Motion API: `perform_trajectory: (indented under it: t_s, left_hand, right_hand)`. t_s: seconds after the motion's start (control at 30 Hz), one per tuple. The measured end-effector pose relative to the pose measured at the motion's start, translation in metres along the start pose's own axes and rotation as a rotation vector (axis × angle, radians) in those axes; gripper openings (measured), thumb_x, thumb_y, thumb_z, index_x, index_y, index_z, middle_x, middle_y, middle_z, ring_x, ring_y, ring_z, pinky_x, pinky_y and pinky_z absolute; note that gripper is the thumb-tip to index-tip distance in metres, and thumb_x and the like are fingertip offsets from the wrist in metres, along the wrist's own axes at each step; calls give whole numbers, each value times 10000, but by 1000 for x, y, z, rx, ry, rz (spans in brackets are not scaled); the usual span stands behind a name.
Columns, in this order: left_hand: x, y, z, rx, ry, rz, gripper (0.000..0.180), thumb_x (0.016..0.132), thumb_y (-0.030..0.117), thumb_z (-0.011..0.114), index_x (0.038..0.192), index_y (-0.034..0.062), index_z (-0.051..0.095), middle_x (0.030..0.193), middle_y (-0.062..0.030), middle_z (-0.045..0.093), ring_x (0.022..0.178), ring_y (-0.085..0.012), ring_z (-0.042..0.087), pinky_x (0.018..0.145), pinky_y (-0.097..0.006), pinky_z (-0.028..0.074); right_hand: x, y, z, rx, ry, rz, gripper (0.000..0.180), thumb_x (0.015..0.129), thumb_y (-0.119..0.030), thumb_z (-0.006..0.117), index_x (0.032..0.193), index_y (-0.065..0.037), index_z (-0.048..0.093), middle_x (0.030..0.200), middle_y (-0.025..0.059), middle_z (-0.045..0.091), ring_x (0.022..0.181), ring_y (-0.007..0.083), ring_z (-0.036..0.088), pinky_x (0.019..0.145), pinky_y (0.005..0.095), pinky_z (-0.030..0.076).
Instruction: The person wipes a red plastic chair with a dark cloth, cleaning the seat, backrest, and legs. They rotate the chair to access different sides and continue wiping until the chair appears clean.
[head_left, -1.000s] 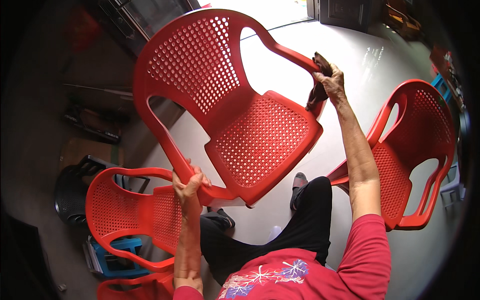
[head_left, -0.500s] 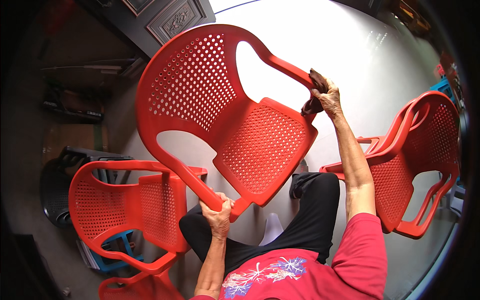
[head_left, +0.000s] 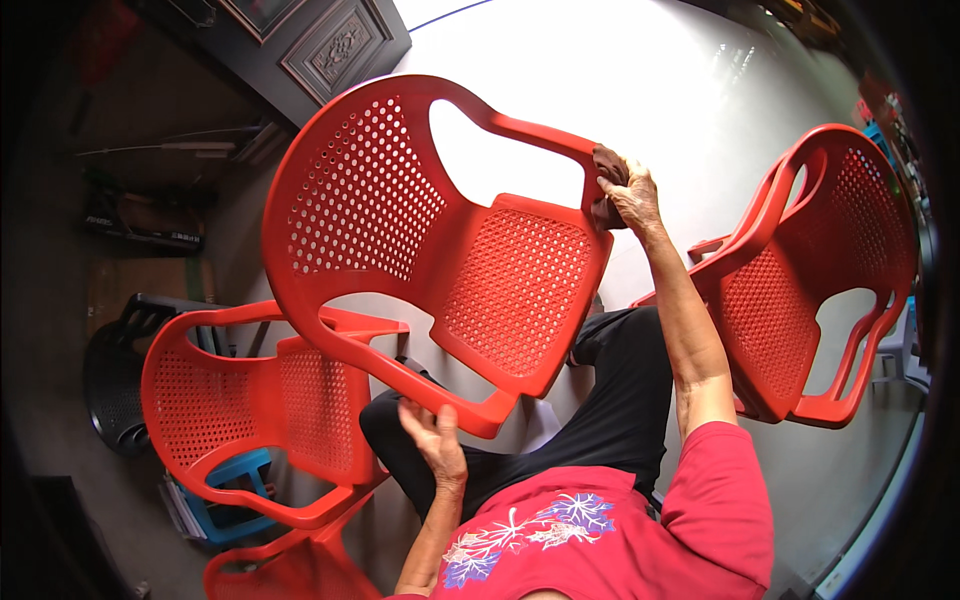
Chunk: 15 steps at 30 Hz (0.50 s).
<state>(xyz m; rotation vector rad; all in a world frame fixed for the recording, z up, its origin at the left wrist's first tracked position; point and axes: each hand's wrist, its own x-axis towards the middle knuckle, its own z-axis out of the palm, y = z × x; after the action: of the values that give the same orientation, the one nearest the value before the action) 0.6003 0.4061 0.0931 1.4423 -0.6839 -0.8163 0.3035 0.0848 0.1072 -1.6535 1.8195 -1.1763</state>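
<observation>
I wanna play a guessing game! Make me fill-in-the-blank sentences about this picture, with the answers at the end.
1. The brown cloth is in the person's ____ hand.
2. The large chair in the middle, with little holes in its back and seat, is coloured ____.
3. The person's trousers are coloured ____.
4. The dark carved door is toward the picture's upper ____ corner.

Missing words: right; red; black; left.

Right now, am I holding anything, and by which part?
Your right hand holds the red chair by the front of its far armrest, through a brown cloth. Your left hand is at the front of the near armrest; its grip is unclear.
</observation>
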Motion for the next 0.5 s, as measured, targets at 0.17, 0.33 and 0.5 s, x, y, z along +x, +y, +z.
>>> perform_trajectory:
  t_s: [0.17, 0.33, 0.5]
  left_hand:
    - [51, 47, -18, 679, 110, 558, 343, 832, 77, 601, 1153, -13, 519, 1201, -170, 492, 1138, -312, 439, 996, -422, 315]
    - [108, 47, 13, 849, -175, 630, 184, 815, 123, 641, 978, 43, 609, 967, -91, 602, 983, -272, 526, 963, -402, 350]
    - [115, 29, 19, 1352, -373, 651, 148, 823, 218, 614, 922, 112, 647, 844, -28, 636, 849, -234, 593, 952, -444, 345]
  right_hand:
    - [-63, -14, 12, 599, -424, 13, 404, 838, -213, 669, 1181, -32, 558, 1115, 78, 630, 1006, 150, 588, 877, 279, 460]
    - [-134, 1, 73, -402, -71, 190, 590, 747, -292, 720, 1245, -88, 476, 1142, 160, 470, 1072, 333, 470, 776, 465, 470]
    - [-205, 23, 111, -514, -72, -261, 510, 729, -264, 686, 1196, -136, 524, 1246, 127, 421, 1179, 327, 376, 910, 453, 369]
